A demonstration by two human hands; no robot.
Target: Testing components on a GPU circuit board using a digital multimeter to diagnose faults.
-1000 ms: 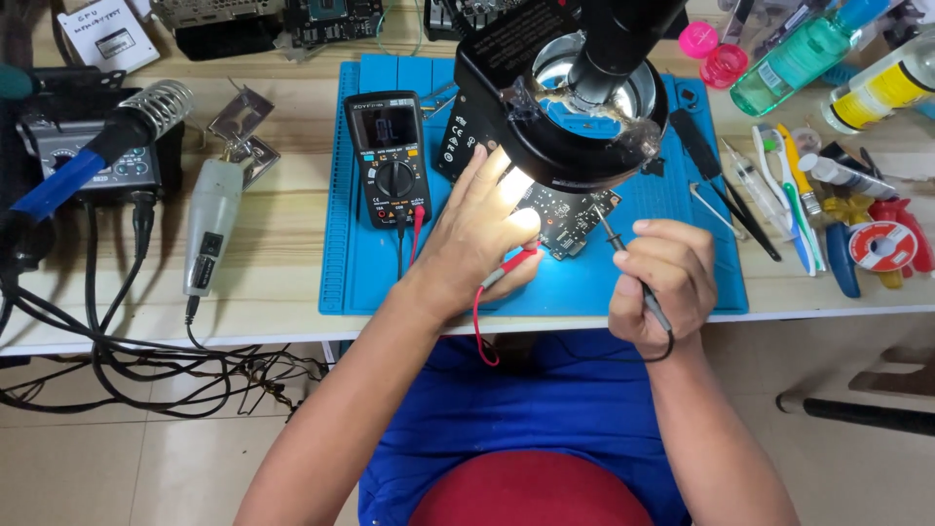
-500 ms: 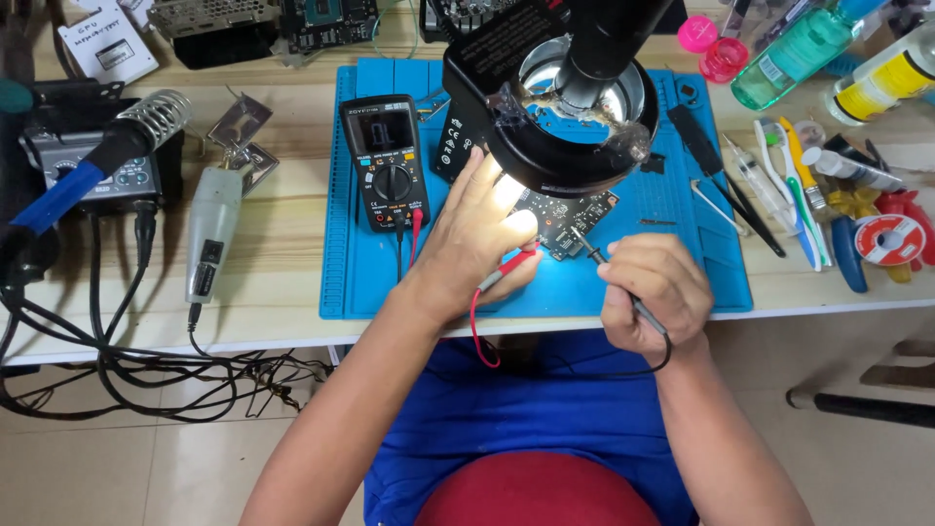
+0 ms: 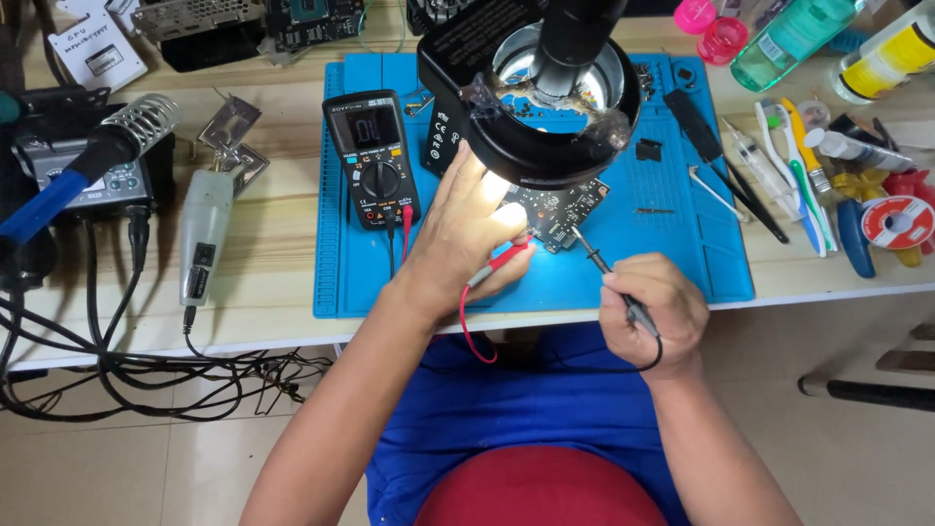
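A dark circuit board (image 3: 563,210) lies on the blue work mat (image 3: 672,244) under a black ring-light microscope head (image 3: 531,88). My left hand (image 3: 466,229) holds a red test probe (image 3: 499,263) beside the board's left edge; the probe's tip is hidden under my fingers. My right hand (image 3: 651,310) grips a black test probe (image 3: 602,261) like a pen, with its metal tip touching the board's right side. Red and black leads run back to a black multimeter (image 3: 375,161) on the mat's left part.
A soldering station with a blue-handled iron (image 3: 83,166) and a grey rotary tool (image 3: 203,239) sit left of the mat. Tweezers, brushes, bottles and a solder spool (image 3: 898,222) crowd the right side. Cables (image 3: 146,375) hang off the front edge.
My right hand has drawn back slightly toward the table's edge while the black probe's tip stays on the board. My left hand remains at the board with the red probe.
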